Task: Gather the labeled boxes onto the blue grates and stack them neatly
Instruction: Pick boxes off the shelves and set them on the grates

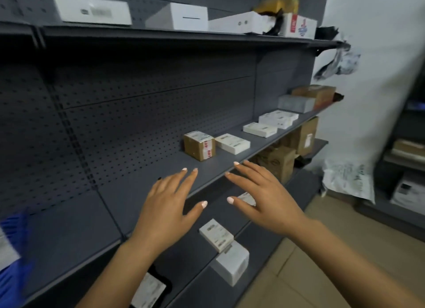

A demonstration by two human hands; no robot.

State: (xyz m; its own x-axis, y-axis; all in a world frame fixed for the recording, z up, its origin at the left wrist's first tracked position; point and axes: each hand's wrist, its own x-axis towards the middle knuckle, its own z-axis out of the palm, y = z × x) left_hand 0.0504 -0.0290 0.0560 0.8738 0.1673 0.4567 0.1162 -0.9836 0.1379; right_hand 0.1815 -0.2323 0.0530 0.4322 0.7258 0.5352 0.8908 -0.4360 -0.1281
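Observation:
My left hand [167,204] and my right hand [262,195] hover side by side with straight, spread fingers over the front edge of the middle shelf [161,174], holding nothing. Just beyond the fingertips stands a small brown taped box with a label [199,145], and a flat white labeled box [232,143] lies beside it. More white labeled boxes [259,129] [278,119] follow along the shelf to the right. Below my hands, on the lower shelf, lie two white boxes [216,234] [232,261]. A blue grate [11,261] shows at the far left edge, blurred.
The top shelf [161,32] carries several white boxes and a yellow packet. Brown cartons [278,161] stand under the middle shelf at right. A grey box [295,103] and a brown box [315,93] sit at the shelf's far end. White bags lean on the wall; tan floor lies at right.

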